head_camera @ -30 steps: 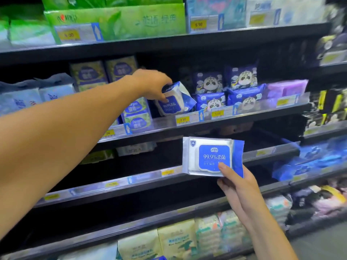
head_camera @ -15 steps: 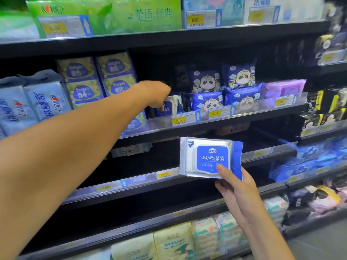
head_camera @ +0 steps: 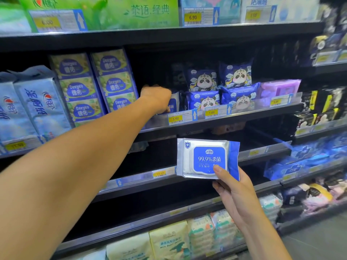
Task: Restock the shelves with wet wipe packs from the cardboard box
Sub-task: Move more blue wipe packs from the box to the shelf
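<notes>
My left hand (head_camera: 156, 99) reaches onto the middle shelf (head_camera: 244, 119). Its curled fingers grip a white and blue wet wipe pack (head_camera: 174, 103) standing on edge beside the panda packs; the fingertips are hidden behind the hand. My right hand (head_camera: 234, 190) holds a second wet wipe pack (head_camera: 204, 158) flat towards me, in front of the shelf below. The thumb presses on its blue label and the fingers are behind it. The cardboard box is out of view.
Blue panda packs (head_camera: 219, 91) and a purple pack (head_camera: 279, 89) fill the middle shelf to the right, green Deeyeo packs (head_camera: 95, 83) to the left. The shelf below (head_camera: 150, 175) looks dark and mostly bare. Lower shelves hold cream packs (head_camera: 169, 241).
My left hand has carried its pack from in front of the shelf edge back into the shelf row, where it now stands on edge. The right hand and its pack have hardly moved.
</notes>
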